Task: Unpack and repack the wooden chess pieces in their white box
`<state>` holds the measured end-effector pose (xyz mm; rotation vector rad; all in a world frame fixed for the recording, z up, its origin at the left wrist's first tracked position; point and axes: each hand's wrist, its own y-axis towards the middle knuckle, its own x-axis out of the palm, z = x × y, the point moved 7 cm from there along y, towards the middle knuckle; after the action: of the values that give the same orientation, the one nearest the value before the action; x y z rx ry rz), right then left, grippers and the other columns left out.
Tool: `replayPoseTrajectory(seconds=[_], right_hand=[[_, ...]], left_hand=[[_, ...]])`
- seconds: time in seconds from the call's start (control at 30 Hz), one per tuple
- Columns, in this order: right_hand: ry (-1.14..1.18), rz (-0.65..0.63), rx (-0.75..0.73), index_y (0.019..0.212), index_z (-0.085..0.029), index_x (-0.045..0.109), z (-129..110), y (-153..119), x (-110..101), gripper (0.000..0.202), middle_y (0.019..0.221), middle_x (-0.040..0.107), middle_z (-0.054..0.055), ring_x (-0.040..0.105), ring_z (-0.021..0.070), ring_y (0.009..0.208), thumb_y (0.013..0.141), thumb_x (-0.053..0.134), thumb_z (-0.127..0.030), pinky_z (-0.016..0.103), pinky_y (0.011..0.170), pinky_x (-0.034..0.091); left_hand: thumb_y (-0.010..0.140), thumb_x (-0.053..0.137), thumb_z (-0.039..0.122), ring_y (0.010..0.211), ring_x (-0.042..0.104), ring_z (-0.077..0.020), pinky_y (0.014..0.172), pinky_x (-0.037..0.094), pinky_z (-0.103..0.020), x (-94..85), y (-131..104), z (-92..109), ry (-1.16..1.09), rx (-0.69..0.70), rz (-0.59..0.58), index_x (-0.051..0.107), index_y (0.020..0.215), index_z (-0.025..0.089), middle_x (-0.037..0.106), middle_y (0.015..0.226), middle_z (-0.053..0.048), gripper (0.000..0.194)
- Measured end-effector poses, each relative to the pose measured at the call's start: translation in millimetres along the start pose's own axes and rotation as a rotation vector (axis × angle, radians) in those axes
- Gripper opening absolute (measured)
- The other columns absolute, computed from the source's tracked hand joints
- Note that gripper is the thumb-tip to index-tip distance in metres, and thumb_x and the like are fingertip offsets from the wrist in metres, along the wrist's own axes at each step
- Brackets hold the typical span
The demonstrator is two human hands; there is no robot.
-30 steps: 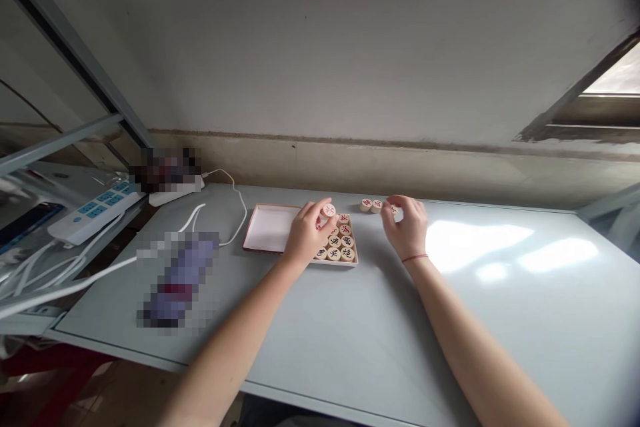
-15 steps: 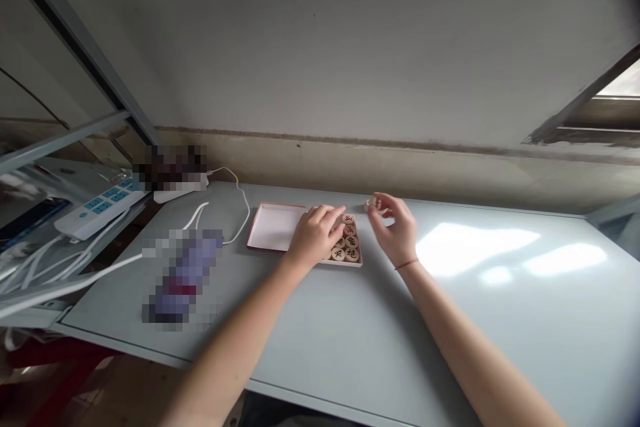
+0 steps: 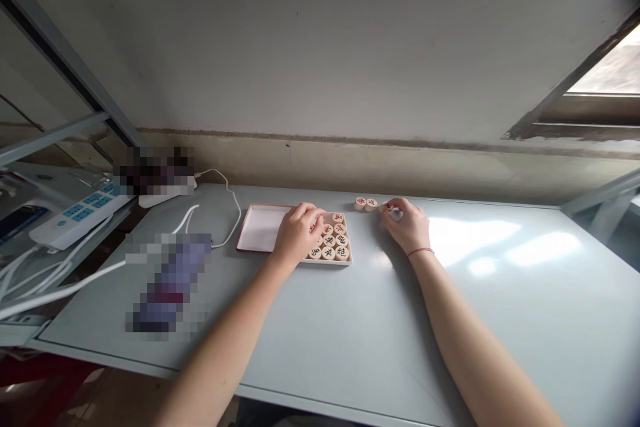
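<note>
A shallow white box (image 3: 345, 263) holds several round wooden Chinese chess pieces (image 3: 328, 253) with black or red characters. Over its left part is my left hand (image 3: 296, 233), its fingers curled around a red-marked piece (image 3: 312, 228) and covering some of the others. Beyond the box to the right, my right hand (image 3: 407, 221) pinches another Chinese chess piece (image 3: 384, 207) at the table surface, mostly hidden by the fingers. Two red-marked pieces (image 3: 365, 203) stand side by side just left of that hand.
The open red-edged lid (image 3: 257, 230) lies left of the box. A blurred purple object (image 3: 175, 280), white cables (image 3: 233, 207) and a power strip (image 3: 75, 217) occupy the left side. The wall (image 3: 320, 170) borders the grey table (image 3: 320, 340) at the back.
My right hand has moved right and lowered a piece to the table, uncovering two pieces there. My left hand's fingers have drawn in over the box, exposing more pieces. The view has shifted slightly.
</note>
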<state>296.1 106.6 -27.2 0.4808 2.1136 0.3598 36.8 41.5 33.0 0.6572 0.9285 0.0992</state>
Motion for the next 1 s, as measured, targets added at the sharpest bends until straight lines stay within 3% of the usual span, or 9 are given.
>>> replayPoseTrajectory(seconds=[0.5,0.6,0.67,0.73,0.83,1.0], right_hand=[[-0.029,-0.012,-0.024,0.092,-0.024,0.058,-11,-3,4,0.025,0.087,0.067,0.005,0.054,0.0259,0.085,0.071,0.054,-0.036,0.039,0.076,0.039],[-0.003,0.125,-0.082,0.094,-0.021,0.057,-27,-7,-10,0.025,0.096,0.067,0.009,0.054,0.0273,0.092,0.074,0.053,-0.036,0.040,0.079,0.040],[0.065,0.149,-0.156,0.092,-0.021,0.056,-49,-13,-14,0.021,0.093,0.067,0.009,0.056,0.0250,0.088,0.079,0.049,-0.035,0.039,0.079,0.041],[0.166,0.046,-0.209,0.093,-0.021,0.055,-73,-22,-7,0.020,0.086,0.067,0.007,0.057,0.0216,0.078,0.083,0.048,-0.036,0.035,0.074,0.043],[0.254,-0.132,-0.139,0.099,-0.022,0.052,-95,-35,11,0.028,0.088,0.068,0.007,0.059,0.0207,0.072,0.084,0.048,-0.045,0.033,0.065,0.044],[0.318,-0.221,-0.049,0.097,-0.022,0.053,-98,-44,25,0.029,0.087,0.070,0.008,0.063,0.0240,0.079,0.085,0.045,-0.047,0.035,0.068,0.045]], left_hand=[[0.085,0.052,0.016,0.085,0.062,-0.0170,0.080,0.047,-0.030,3.4,1,-2,0.031,-0.071,-0.048,0.067,0.093,0.021,0.067,0.089,-0.003,0.018],[0.086,0.052,0.018,0.085,0.062,-0.0185,0.080,0.045,-0.033,8.7,7,-3,0.125,-0.143,-0.085,0.068,0.090,0.021,0.069,0.088,-0.003,0.017],[0.088,0.050,0.023,0.084,0.061,-0.0210,0.079,0.043,-0.036,16.1,12,-2,0.219,-0.180,-0.149,0.069,0.081,0.020,0.070,0.083,-0.005,0.021],[0.091,0.046,0.030,0.084,0.060,-0.0246,0.078,0.042,-0.040,26.0,17,-1,0.304,-0.206,-0.240,0.069,0.071,0.018,0.070,0.079,-0.008,0.033],[0.092,0.043,0.038,0.087,0.059,-0.0281,0.082,0.040,-0.046,39.9,21,1,0.356,-0.255,-0.361,0.069,0.067,0.016,0.070,0.078,-0.011,0.043],[0.090,0.043,0.031,0.090,0.060,-0.0316,0.083,0.038,-0.051,49.6,22,10,0.305,-0.280,-0.405,0.069,0.069,0.016,0.071,0.084,-0.014,0.037]])
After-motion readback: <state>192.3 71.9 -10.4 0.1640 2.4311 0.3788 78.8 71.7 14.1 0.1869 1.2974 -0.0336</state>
